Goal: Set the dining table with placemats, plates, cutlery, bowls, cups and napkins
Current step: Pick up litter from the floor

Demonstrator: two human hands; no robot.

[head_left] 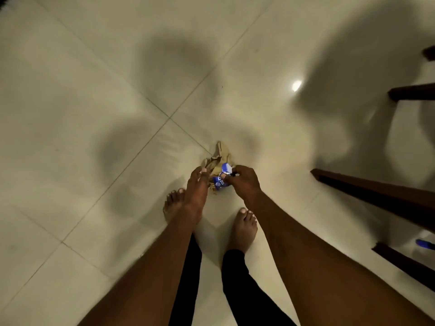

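From the head camera, looking straight down at the pale tiled floor [94,114]; the right hand [244,182] pinches a small blue-and-white packet [222,176] between thumb and fingers, low at six o'clock; the left hand [196,184], fingers straight and close together, touches crumpled brown paper [217,158] lying just above the packet; two bare feet stand below the hands; dark wooden chair legs [376,196] stand at three o'clock.

The blue wrapper [221,177] carries white lettering, but it is crumpled and blurred; no word, brand or number can be read.
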